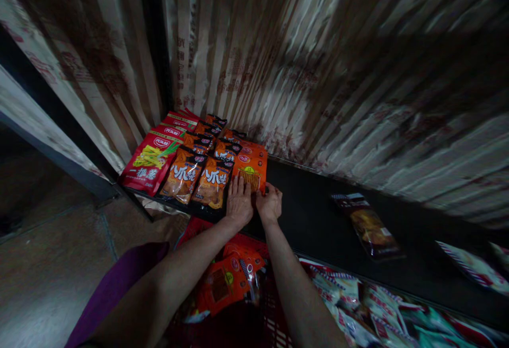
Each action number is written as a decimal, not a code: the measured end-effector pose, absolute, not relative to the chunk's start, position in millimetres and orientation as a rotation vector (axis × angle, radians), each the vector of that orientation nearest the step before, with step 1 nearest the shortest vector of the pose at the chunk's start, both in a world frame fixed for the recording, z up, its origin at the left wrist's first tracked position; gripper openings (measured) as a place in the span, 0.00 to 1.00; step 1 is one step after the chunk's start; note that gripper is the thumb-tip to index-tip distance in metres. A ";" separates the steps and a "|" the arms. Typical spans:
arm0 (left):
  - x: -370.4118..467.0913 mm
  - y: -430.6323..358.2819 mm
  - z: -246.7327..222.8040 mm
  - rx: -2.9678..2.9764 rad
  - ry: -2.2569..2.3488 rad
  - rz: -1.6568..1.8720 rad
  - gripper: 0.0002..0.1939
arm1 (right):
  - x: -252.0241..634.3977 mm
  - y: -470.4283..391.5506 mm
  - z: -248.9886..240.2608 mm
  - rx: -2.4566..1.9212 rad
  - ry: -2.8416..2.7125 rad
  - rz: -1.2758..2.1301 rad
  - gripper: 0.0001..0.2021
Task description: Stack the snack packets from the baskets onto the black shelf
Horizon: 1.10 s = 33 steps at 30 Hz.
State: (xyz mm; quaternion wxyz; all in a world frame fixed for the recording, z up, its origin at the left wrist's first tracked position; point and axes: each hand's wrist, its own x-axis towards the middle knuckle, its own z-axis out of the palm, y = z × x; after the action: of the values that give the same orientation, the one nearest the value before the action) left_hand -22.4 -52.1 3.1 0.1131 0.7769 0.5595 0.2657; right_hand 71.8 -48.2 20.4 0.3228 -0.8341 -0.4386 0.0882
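Partway, by the look of it: at the left end of the black shelf (300, 194), red bags (153, 159) lie overlapped in one row, and two rows of orange-and-black packets (212, 181) run beside them, labels facing the person. Those rows appear done. A third row seems only begun — its orange packet (252, 162) lies just right of the others, overlapping what looks like a matching one behind, and both hands are on it. The left hand (239, 199) is laid on its lower part, fingers stretched nearly straight and not closed round anything; the right hand (270, 203) has its fingers curled in, closed on the lower right corner. What is left probably includes the loose orange packets (222, 281) below, in a red basket (194, 227) under the arms. Farther right on the shelf — well apart from the rows — lies a single brown packet (369, 226).
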 end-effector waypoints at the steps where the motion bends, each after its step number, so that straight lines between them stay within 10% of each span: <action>1: -22.1 -52.3 2.7 2.291 1.653 0.758 0.25 | 72.0 -47.8 19.3 -2.190 -1.196 0.163 0.20; 33: -21.8 -58.6 11.9 2.378 1.638 0.437 0.34 | 57.9 48.2 29.3 -2.355 -2.112 0.362 0.30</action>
State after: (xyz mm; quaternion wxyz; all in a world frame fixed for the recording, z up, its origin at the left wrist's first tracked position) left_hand -21.8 -58.6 11.9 0.1106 0.8093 0.5574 0.1487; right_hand 57.9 48.2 29.3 -0.0211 -0.7395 -0.6631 0.1136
